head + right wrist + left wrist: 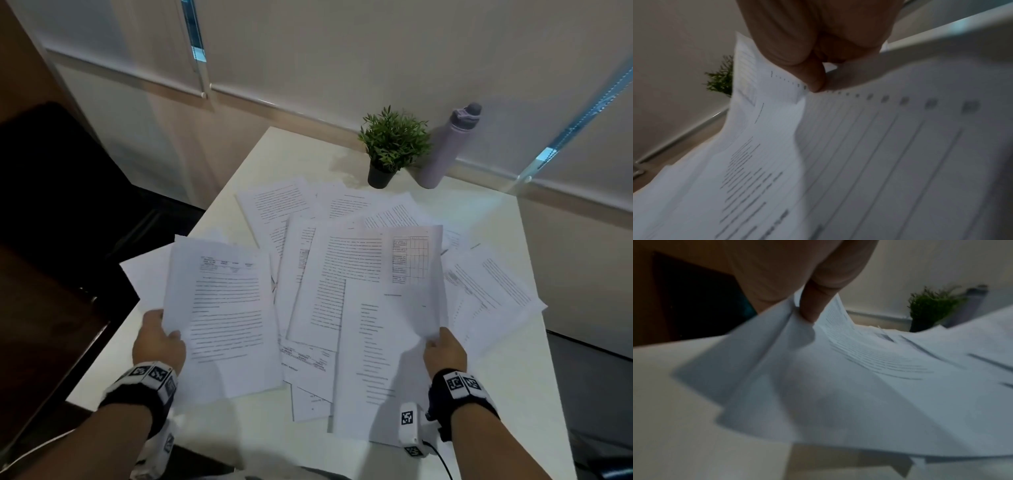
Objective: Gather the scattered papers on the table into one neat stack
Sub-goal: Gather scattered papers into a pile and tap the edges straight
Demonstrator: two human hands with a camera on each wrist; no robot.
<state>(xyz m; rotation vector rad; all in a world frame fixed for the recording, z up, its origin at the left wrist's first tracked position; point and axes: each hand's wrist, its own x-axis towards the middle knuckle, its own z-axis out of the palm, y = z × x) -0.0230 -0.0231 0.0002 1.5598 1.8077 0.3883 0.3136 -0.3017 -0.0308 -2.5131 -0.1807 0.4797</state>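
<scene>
White papers [346, 260] lay scattered on worktop [507, 383]; only head view showed full spread. Wrist views: left hand [158, 342] pinched 1 bunch, right hand [444, 353] pinched another, fingers [813, 78] closed.

white printed papers [359, 260] lie overlapped and askew across the worktop's [513, 387] middle; i've some lifted near its front edge.
</scene>
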